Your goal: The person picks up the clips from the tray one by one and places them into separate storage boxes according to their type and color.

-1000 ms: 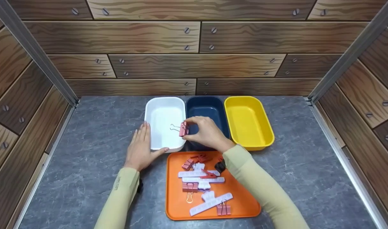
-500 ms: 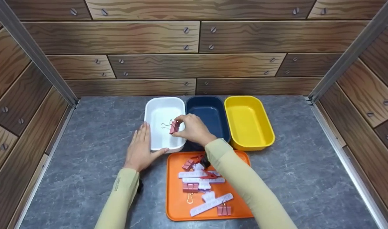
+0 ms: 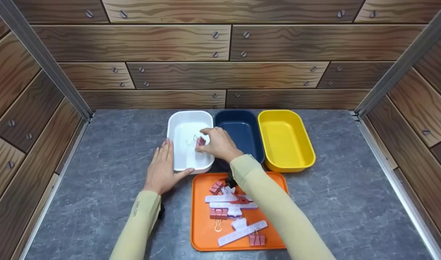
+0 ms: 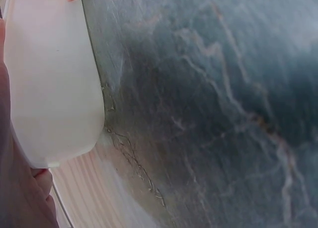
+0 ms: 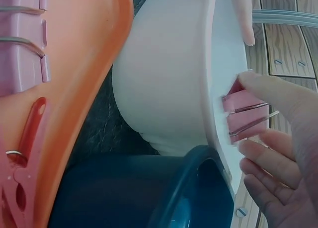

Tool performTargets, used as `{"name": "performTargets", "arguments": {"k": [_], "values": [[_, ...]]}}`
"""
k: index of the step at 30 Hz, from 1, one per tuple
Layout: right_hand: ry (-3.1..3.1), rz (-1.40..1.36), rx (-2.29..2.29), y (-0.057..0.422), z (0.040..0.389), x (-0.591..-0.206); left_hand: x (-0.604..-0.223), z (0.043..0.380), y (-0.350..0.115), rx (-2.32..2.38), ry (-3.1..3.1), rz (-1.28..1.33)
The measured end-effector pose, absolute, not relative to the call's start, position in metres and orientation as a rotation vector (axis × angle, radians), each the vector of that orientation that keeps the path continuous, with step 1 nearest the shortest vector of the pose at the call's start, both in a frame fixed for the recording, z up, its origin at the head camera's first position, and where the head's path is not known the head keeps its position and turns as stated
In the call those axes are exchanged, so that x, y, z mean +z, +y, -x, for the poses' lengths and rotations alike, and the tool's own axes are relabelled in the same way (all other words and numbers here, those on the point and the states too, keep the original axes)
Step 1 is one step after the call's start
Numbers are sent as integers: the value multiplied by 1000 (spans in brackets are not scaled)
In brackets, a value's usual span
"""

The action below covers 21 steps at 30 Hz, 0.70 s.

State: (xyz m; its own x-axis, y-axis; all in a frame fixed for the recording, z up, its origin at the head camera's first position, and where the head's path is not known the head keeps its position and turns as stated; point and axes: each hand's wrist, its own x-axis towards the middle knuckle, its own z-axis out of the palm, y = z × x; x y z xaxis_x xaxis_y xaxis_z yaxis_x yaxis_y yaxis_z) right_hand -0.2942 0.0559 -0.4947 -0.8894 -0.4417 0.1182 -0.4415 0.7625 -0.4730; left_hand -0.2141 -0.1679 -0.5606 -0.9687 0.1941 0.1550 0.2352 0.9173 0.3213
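Note:
A pink binder clip (image 3: 200,142) with wire handles is over the inside of the white bin (image 3: 190,162), blurred in the head view. My right hand (image 3: 222,144) is above that bin's right side, thumb and fingers spread apart around the clip. In the right wrist view a digit overlaps one corner of the binder clip (image 5: 246,111), and the other fingers are loosely bent beside it. My left hand (image 3: 161,169) lies along the bin's left wall, its fingers straight and the thumb at the near rim. The white bin (image 4: 54,84) fills the left wrist view's upper left.
A navy bin (image 3: 238,126) and a yellow bin (image 3: 285,144) stand to the right of the white one. Nearer me, an orange tray (image 3: 202,238) bears several pink binder clips, lavender bag clips (image 3: 242,234), a red clothespin (image 5: 25,163) and a black item (image 3: 230,180).
My right hand has moved left over the white bin with the pink binder clip, then its fingers have spread and the clip sits lower between them. My left hand stays on the bin.

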Motion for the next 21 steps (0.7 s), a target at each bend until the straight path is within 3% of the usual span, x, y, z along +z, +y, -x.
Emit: {"name": "performTargets", "arguments": {"k": [21], "values": [[2918,776,-1183,82,261,-463,-562,214,-168,-529,-2980,317]]}}
